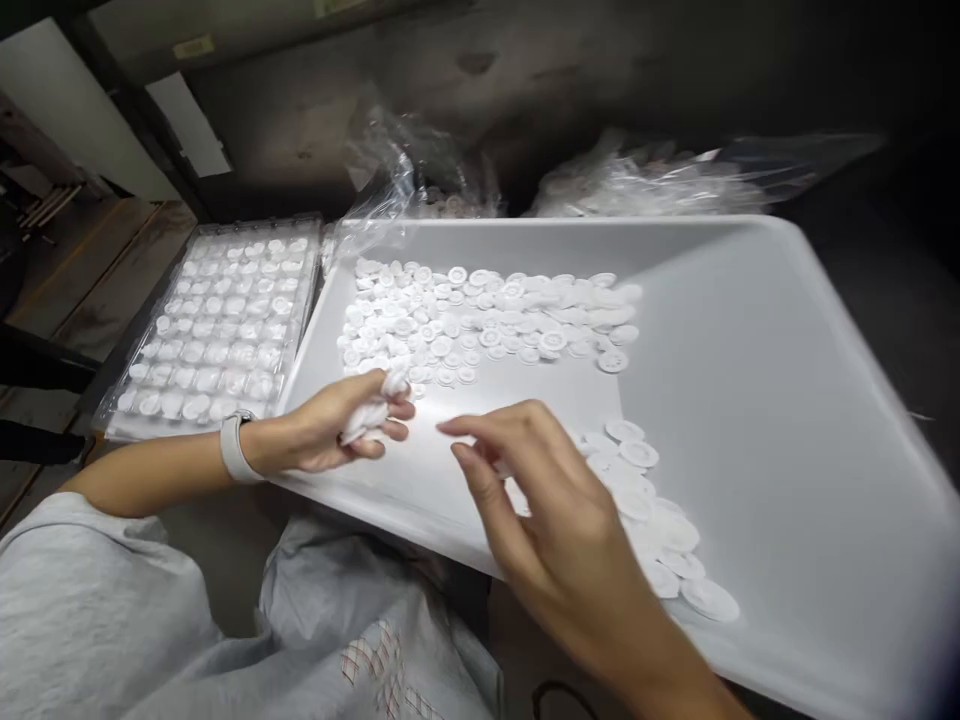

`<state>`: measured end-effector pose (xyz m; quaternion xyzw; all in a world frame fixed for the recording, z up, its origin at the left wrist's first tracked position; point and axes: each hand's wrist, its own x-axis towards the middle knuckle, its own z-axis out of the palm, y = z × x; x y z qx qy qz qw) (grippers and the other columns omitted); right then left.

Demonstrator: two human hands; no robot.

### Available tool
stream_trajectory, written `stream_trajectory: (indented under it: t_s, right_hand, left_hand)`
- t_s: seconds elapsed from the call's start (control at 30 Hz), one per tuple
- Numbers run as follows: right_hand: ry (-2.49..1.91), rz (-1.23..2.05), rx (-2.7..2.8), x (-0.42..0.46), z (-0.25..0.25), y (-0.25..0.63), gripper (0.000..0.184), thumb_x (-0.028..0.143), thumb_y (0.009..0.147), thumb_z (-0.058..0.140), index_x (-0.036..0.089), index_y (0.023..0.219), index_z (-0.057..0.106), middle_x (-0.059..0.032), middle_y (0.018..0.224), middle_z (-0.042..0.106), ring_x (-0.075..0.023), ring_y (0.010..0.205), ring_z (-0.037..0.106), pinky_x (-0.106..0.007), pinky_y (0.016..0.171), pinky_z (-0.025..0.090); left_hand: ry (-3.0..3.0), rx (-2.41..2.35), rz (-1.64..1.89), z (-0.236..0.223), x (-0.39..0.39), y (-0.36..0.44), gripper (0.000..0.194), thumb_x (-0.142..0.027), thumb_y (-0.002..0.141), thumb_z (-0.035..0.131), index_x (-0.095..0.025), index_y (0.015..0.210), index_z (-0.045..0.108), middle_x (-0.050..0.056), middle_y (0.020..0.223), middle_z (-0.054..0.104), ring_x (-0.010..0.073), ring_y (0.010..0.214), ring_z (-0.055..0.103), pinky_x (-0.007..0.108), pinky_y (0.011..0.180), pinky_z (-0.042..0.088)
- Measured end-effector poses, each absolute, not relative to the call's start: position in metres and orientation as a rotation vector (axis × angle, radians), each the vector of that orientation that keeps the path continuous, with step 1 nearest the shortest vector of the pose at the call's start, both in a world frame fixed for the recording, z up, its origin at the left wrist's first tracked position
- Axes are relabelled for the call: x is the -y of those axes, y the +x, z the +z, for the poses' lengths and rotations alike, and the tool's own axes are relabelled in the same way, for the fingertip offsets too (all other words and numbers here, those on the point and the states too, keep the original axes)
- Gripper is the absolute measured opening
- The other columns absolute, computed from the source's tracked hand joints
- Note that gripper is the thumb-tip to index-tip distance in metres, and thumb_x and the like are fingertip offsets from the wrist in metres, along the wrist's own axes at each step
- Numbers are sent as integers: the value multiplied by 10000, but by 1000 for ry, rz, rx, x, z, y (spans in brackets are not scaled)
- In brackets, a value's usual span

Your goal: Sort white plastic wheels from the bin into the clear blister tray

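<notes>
Discs (365,420), left hand (326,425) cupped, right hand (559,500) arched

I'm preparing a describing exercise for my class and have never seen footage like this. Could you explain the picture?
There is no machine: these are a person's bare hands. The single picture comes from a camera worn on their head, looking forward and down. A pale tray lies in front, with one group of white discs towards its far side and another nearer the right hand. The left hand holds several discs; whether the right holds anything is unclear. To the left, a clear plastic holder carries white pieces in rows. Clear plastic bags lie behind the tray.
</notes>
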<state>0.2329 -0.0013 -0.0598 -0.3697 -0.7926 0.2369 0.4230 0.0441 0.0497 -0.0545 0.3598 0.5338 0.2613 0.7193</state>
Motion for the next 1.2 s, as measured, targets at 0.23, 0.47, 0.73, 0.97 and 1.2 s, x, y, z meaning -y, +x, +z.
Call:
stream_trajectory:
  t_s: [0.23,0.47,0.73,0.97,1.2]
  right_hand:
    - [-872,640,2305,-41,-50,222,112,261,927,567,191,1014,578,9,715,515,-87,563,477,-212,471,386]
    - [-633,270,2423,-49,-48,226,67,124,896,573,187,888,550,12,699,483,-75,569,446,-223,488,345]
    - [-483,-240,2607,-55,-47,230,123,34,883,540,137,933,585,40,593,392,-93,527,316,-253,463,274]
    - [-497,-301,2664,-56,-58,235,296,-23,832,575,80,1110,572,36,597,423,-110,557,313,-255,491,278]
    - [-488,-230,2638,-54,-58,241,328,-13,811,615,71,1126,585,23,599,464,-108,561,342,-268,503,287]
  left_hand:
    - [240,-800,742,-52,-9,64,172,-278,791,538,-173,765,405,-48,668,344,5,499,397,89,348,208]
    - [-71,-598,927,-73,0,80,105,-269,785,461,-168,797,483,-24,688,452,29,591,518,108,450,389]
    - [-197,-528,1059,-73,3,80,247,-244,866,401,-187,961,622,-2,923,663,67,814,618,232,794,528]
    - [-254,-562,1091,-68,0,79,352,-225,868,405,-200,1141,626,48,1115,696,123,989,649,290,872,519]
    - [-215,-561,1061,-67,0,78,406,-218,855,405,-190,1201,616,67,1178,686,190,1164,612,398,1070,426]
